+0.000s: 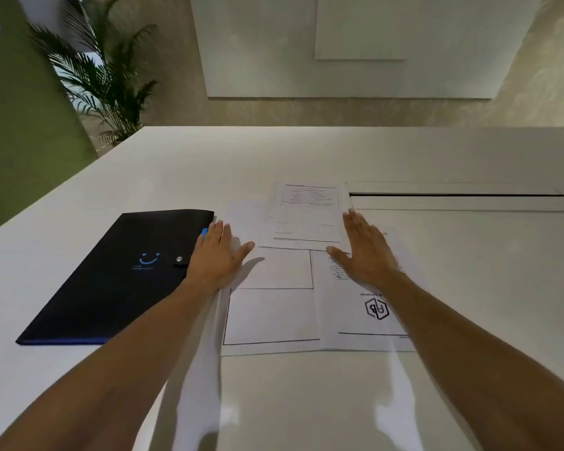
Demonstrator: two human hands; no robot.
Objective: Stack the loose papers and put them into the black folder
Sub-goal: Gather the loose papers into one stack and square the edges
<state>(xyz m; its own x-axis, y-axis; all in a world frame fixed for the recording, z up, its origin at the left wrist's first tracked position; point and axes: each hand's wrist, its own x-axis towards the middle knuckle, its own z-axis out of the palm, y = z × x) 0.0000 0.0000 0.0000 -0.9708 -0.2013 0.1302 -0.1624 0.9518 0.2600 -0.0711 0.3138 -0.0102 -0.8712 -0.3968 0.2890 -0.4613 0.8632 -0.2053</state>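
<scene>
The black folder (111,278) lies closed on the left of the white table (176,164), with a blue smile mark and a snap tab. Loose papers are spread to its right: a sheet with a table (306,216) at the back, a sheet with boxes (271,314) in the middle, and a logo sheet (365,317) overlapping on the right. My left hand (217,255) is flat and open over the left edge of the papers, next to the folder. My right hand (365,252) is flat and open over the logo sheet, by the back sheet's right edge.
A long cable slot (453,195) is cut into the table behind the papers on the right. A potted palm (101,79) and a green panel (20,125) stand beyond the table's far left corner. A white wall panel (355,43) is behind.
</scene>
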